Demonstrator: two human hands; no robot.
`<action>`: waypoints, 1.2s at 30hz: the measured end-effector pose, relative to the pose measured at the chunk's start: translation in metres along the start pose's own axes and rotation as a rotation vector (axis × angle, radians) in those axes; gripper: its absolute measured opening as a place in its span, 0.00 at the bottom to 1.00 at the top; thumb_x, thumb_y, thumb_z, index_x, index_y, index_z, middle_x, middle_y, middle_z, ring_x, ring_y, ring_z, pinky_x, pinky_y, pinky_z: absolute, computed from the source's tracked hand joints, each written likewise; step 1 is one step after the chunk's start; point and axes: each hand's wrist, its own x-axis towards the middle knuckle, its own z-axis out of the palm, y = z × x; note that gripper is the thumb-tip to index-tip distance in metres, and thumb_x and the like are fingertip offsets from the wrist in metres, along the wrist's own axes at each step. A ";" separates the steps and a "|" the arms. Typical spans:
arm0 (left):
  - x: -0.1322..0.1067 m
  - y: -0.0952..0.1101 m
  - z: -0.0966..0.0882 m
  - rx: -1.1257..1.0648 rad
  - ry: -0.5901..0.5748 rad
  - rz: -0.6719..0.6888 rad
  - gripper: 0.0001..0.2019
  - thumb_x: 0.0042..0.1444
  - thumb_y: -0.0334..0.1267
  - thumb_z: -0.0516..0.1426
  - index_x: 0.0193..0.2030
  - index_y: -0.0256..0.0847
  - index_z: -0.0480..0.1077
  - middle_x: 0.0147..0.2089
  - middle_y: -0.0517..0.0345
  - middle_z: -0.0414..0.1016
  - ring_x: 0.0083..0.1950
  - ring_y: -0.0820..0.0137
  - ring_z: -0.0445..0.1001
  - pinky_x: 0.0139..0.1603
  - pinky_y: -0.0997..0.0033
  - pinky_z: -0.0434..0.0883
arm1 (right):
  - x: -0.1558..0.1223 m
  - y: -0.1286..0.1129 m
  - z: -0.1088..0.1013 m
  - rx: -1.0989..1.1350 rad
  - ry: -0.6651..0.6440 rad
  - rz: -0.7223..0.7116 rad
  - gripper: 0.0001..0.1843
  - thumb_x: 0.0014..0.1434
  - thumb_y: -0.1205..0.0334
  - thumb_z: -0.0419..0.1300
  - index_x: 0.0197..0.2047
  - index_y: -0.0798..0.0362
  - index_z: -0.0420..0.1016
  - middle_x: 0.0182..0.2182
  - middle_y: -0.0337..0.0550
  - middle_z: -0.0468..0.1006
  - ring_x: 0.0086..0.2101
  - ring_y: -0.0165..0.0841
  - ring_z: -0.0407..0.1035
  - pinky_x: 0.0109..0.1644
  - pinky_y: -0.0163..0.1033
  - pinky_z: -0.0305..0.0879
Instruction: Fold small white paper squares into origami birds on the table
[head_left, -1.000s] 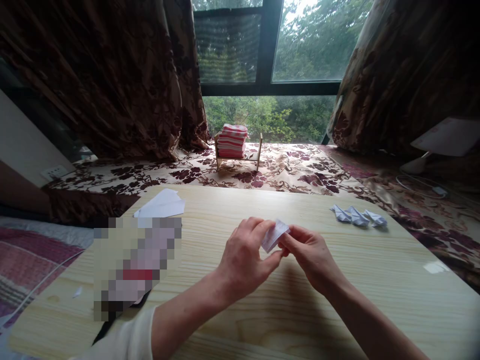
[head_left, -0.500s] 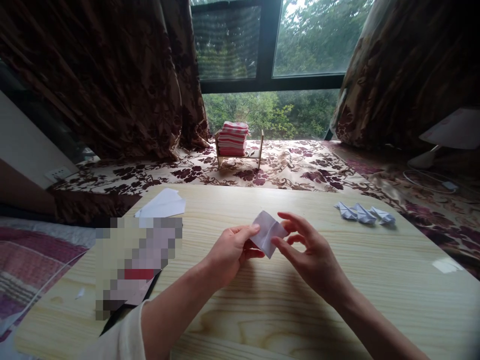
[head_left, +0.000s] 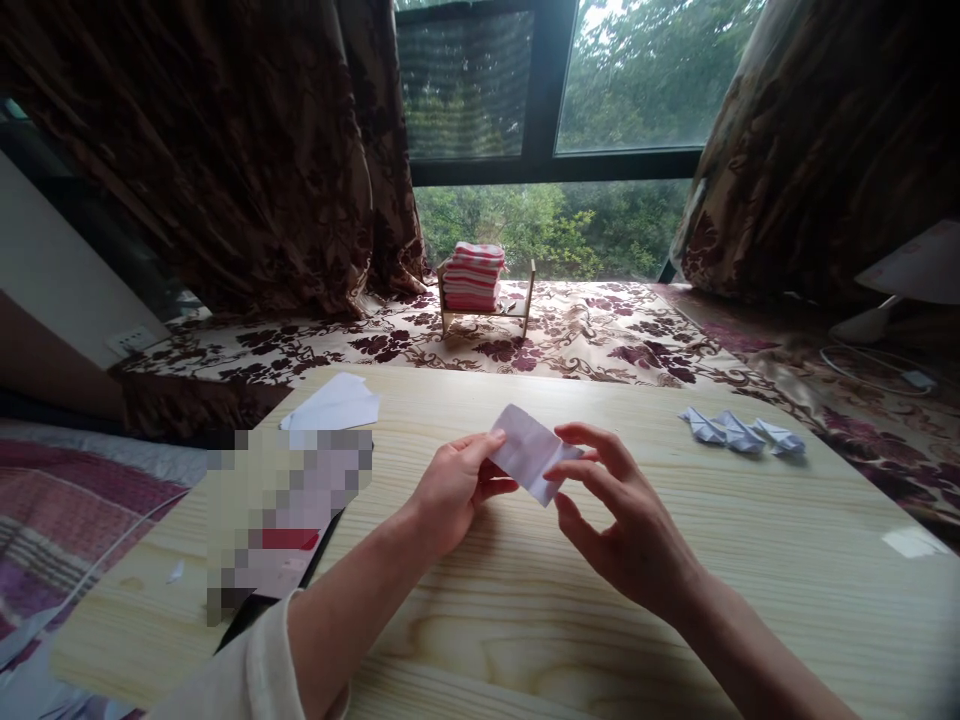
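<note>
A small white creased paper piece is held in the air above the pale wooden table. My left hand pinches its left edge between thumb and fingers. My right hand grips its right edge with thumb and forefinger, the other fingers spread. The paper lies mostly unfolded between both hands.
Three folded paper pieces lie in a row at the table's right. A stack of white paper sheets lies at the back left, next to a blurred-out patch. Behind the table are a floral cloth, a small wooden rack with striped cloths, curtains and a window.
The paper, folded small and pinched tight between both hands a second ago, has been opened out into a wider flat piece. My hands have moved apart.
</note>
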 end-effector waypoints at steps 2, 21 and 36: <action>0.000 0.002 0.000 -0.021 0.018 0.010 0.10 0.51 0.38 0.60 0.33 0.31 0.75 0.32 0.51 0.75 0.32 0.71 0.72 0.35 0.72 0.72 | -0.001 -0.003 0.001 0.078 -0.016 0.086 0.07 0.56 0.69 0.56 0.39 0.51 0.71 0.52 0.49 0.64 0.49 0.39 0.65 0.51 0.46 0.65; -0.002 0.003 -0.001 -0.023 -0.021 0.016 0.13 0.47 0.42 0.63 0.35 0.33 0.75 0.32 0.54 0.75 0.34 0.70 0.71 0.35 0.72 0.69 | -0.001 -0.001 0.004 0.527 -0.071 0.520 0.07 0.56 0.58 0.60 0.37 0.51 0.71 0.39 0.43 0.75 0.39 0.35 0.70 0.44 0.40 0.67; -0.002 0.006 -0.007 0.524 0.139 0.484 0.22 0.44 0.28 0.60 0.49 0.39 0.72 0.49 0.50 0.73 0.47 0.64 0.70 0.48 0.67 0.67 | 0.003 -0.006 -0.004 0.595 -0.009 0.588 0.09 0.54 0.61 0.57 0.39 0.51 0.74 0.32 0.42 0.76 0.32 0.33 0.70 0.32 0.34 0.66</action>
